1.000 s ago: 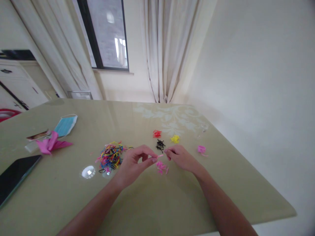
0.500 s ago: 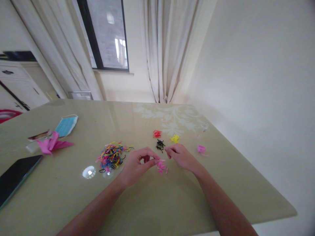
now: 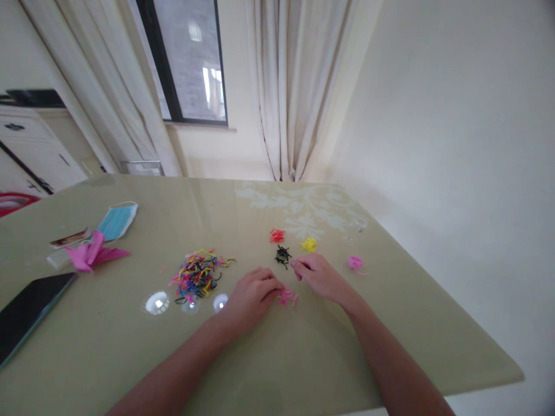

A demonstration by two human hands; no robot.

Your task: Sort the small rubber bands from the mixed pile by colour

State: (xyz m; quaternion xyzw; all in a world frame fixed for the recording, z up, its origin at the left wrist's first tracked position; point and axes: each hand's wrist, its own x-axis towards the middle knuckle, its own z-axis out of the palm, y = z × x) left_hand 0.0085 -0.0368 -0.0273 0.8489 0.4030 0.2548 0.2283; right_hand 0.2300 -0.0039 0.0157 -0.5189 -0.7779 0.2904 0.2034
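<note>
My left hand (image 3: 254, 297) is lowered at the left edge of a small pink pile of rubber-band-like strips (image 3: 287, 297). Its fingers are curled together, and the fingertips touch the pile; whatever lies between them is hidden. Just right of the black pile (image 3: 282, 255), my right hand (image 3: 318, 274) hovers with thumb and index finger pinched. Anything in that pinch is too small to make out. Behind are a red pile (image 3: 277, 236) and a yellow pile (image 3: 309, 245) of similar strips. Left of my left hand lies a larger mixed-colour heap (image 3: 197, 274).
A pink coiled piece (image 3: 355, 263) lies to the right on the glossy table (image 3: 321, 370). At the left are a pink folded paper shape (image 3: 93, 253), a blue face mask (image 3: 117, 222) and a dark tablet-like device (image 3: 34, 309). A wall (image 3: 468, 173) borders the table's right side.
My left hand has come down and turned over onto the pink pile; the pink strip seen at its fingertips is no longer visible there. My right hand has barely moved.
</note>
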